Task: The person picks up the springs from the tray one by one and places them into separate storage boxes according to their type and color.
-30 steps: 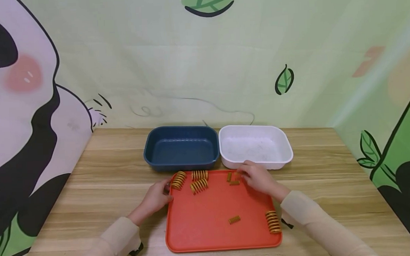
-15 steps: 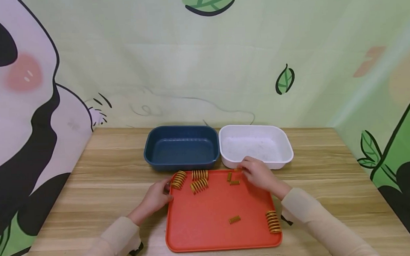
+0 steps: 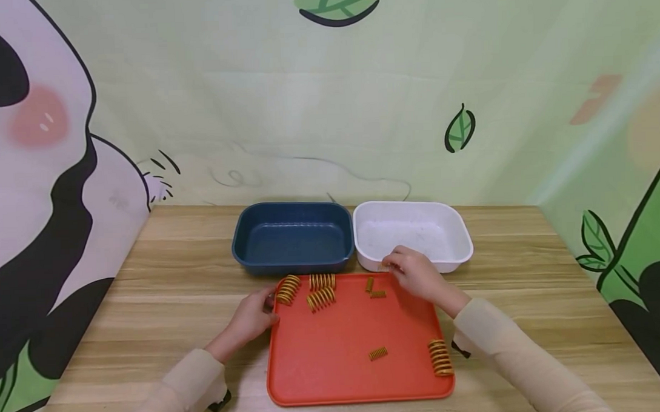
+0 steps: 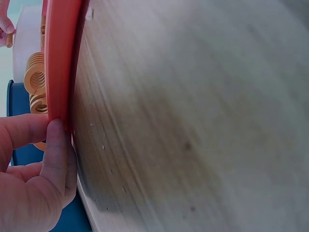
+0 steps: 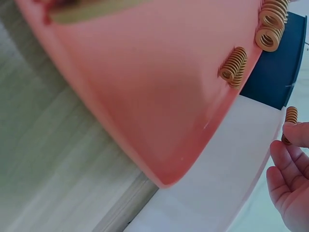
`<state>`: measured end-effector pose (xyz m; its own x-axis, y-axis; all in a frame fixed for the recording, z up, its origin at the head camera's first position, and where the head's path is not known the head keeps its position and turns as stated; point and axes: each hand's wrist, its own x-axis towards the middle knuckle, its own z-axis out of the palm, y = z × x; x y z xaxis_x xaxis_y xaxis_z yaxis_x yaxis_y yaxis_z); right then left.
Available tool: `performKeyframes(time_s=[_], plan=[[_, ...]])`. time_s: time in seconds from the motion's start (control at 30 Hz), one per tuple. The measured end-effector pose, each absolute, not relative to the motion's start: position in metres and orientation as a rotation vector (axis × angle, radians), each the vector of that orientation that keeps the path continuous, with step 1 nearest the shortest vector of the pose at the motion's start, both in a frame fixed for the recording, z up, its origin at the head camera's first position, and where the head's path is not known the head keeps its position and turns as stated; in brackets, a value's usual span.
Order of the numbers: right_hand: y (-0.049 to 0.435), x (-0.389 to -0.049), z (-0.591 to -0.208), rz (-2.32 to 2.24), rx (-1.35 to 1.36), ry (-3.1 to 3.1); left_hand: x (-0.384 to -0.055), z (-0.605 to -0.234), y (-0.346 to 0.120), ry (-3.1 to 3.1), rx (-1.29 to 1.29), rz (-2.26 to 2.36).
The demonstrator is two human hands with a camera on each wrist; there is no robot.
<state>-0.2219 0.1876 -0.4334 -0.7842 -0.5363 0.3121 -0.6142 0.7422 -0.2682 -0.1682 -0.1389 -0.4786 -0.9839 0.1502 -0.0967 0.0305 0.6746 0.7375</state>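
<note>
A red tray lies on the table, with my left hand at its left edge. Thumb and fingers pinch the tray's rim in the left wrist view. My right hand is over the tray's far right edge, by the white bin's front wall. Its thumb and fingertips pinch a small coil spring. Two small springs lie near the tray's far edge, one a small spring; another small spring sits nearer. Large coil springs cluster at the far left corner, and one large spring lies near right.
Behind the tray stand a dark blue bin and a white bin, side by side and close against each other. Both bins look empty inside. A printed cloth wall rises behind the wooden table.
The right hand has lifted the small spring off the tray's far right area and moved slightly away from me, up to the white bin's front. The left hand has stayed put.
</note>
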Motion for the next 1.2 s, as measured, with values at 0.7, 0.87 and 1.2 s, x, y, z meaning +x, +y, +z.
performKeyframes(time_s=[0.7, 0.87, 1.2], plan=[[0.187, -0.229, -0.42, 0.641, 0.886, -2.702, -0.169, -0.481, -0.14, 2.744, 0.173, 1.198], [0.187, -0.232, -0.42, 0.675, 0.877, -2.696, -0.169, -0.482, -0.14, 2.747, 0.175, 1.199], [0.187, -0.238, -0.422, 0.752, 0.811, -2.705, -0.169, -0.482, -0.14, 2.757, 0.166, 1.181]])
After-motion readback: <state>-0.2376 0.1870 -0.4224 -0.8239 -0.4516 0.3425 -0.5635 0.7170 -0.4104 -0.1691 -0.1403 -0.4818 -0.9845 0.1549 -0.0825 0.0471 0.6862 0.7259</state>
